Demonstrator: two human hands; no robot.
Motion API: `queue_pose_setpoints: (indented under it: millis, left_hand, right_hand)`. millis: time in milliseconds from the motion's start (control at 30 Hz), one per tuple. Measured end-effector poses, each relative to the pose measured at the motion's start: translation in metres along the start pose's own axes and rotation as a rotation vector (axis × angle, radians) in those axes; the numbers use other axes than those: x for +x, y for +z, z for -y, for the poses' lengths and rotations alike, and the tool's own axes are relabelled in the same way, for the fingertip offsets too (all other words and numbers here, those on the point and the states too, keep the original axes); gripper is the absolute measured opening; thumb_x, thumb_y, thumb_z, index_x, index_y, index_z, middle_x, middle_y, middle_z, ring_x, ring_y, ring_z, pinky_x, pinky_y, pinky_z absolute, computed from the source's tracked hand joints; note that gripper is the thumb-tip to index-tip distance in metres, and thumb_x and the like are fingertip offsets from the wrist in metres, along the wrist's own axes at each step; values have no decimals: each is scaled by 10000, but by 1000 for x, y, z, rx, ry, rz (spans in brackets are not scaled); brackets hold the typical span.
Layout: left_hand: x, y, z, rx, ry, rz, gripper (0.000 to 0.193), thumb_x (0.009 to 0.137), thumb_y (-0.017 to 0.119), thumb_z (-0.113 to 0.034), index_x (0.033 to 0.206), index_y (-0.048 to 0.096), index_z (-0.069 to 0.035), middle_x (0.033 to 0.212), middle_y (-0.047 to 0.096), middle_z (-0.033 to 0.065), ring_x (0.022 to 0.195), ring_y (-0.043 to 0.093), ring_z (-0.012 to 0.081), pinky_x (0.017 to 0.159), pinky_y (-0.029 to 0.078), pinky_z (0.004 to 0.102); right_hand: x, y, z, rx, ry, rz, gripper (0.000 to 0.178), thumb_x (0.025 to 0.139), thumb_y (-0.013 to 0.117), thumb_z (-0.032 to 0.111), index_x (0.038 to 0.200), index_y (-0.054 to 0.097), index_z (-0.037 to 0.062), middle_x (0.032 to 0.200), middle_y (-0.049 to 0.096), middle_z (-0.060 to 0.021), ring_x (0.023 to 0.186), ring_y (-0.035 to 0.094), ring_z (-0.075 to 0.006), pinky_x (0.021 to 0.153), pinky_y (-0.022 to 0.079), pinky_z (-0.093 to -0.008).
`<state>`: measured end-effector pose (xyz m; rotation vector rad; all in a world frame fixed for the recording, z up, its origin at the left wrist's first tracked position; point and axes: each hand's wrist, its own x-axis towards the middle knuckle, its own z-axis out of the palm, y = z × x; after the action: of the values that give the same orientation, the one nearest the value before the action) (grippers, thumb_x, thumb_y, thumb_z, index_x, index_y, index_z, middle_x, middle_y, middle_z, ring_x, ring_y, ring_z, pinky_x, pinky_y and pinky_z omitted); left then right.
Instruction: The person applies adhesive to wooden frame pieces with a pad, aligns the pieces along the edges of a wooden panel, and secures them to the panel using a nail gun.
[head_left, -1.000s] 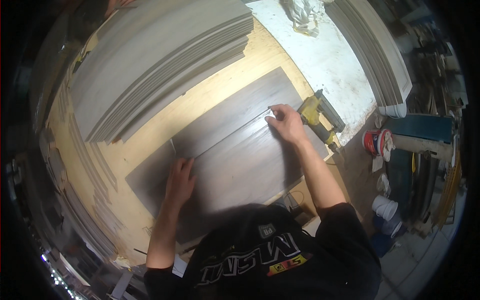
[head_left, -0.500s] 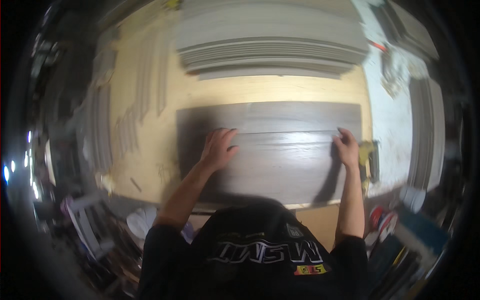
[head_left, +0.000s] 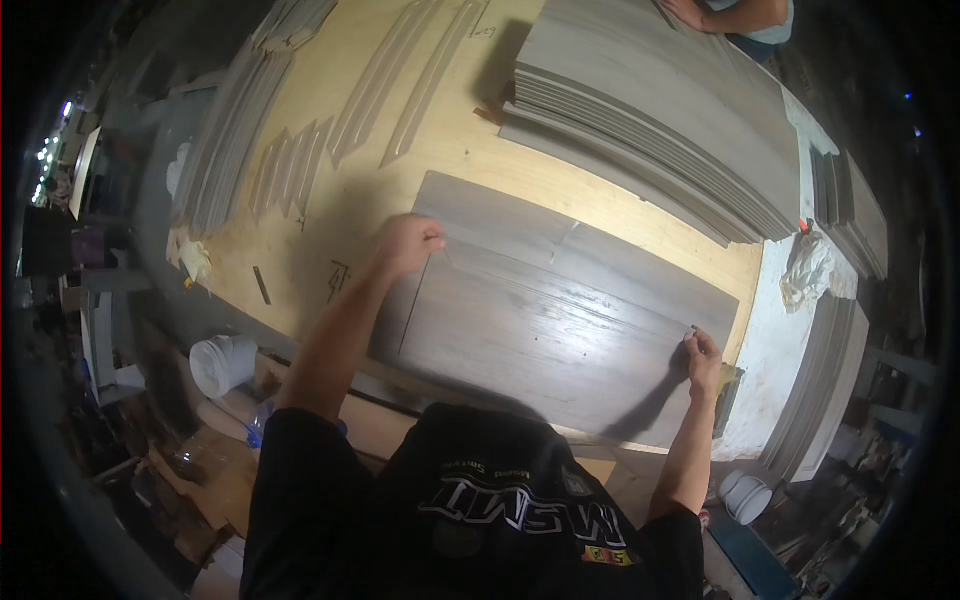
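Pale plywood tabletop [head_left: 480, 165] spreads around a grey wood-grain rectangular panel [head_left: 500, 375], which lies flat right before me. Beyond it sits a tall stack of matching grey panels [head_left: 640, 130], and a co-worker's hand [head_left: 685, 12] rests on its far side. To the left lie several slim grey strips with angled ends [head_left: 380, 85].

Above the panel I hold what looks like a thin, straight grey strip [head_left: 570, 289]; it blends into the wood grain, so I cannot tell whether it touches the surface all along. My left hand [head_left: 408, 245] is closed at its left end, fingertips together near the panel's left side. My right hand [head_left: 704, 362] pinches the other end between thumb and finger, a small dark tip poking past, close to the yellow-green power tool [head_left: 732, 385] at the panel's right side.

With so slender a piece, I judge a light, even pinch best: both ends at one height, no twist, no pushing inward that might bow the middle. Sighting along its length should show any skew.
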<state>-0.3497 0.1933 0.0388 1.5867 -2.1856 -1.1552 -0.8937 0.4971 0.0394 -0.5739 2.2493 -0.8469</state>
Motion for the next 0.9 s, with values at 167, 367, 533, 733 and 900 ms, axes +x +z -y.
queue_pose_setpoints:
  millis: [167,367,533,733,900]
  left_hand:
    - [7,-7,8,93,-22,146,249,916,756,-177,1103,733,-13,1022,753,140,927,720,237,837,560,351]
    - [-3,-18,14,-12,-87,154,274,917,761,-201,1120,735,-19,1035,753,147,927,720,242,835,562,357]
    - [-30,-45,47,23,-51,-183,236,889,739,-184,1061,714,-24,1046,726,165,990,684,315,881,534,416]
    - [-32,-93,165,227,-249,-890,353,797,769,-211,1011,621,28,1037,605,264,1061,582,432,940,483,498]
    - [-13,-100,149,82,-335,-861,609,800,795,-268,1245,493,19,1203,539,276,1077,573,458,978,479,509]
  right_hand:
    - [4,0,-4,-24,6,8,500,943,755,252,1341,632,-25,1243,679,-117,1094,623,-196,997,458,-320]
    - [-10,14,-12,-27,-1,19,522,953,728,254,1370,607,-35,1304,656,-163,1217,596,-242,1040,445,-345]
    - [-51,34,0,309,73,-110,547,995,669,206,1474,511,-6,1230,677,-114,1102,618,-173,921,490,-292]
    - [-111,69,-59,203,-102,-359,527,1013,624,187,1489,490,3,1300,632,-130,1104,621,-193,929,500,-312]
    - [-169,123,-49,292,-94,-373,473,1005,629,123,1442,526,-25,1268,649,-180,1160,623,-247,1039,467,-355]
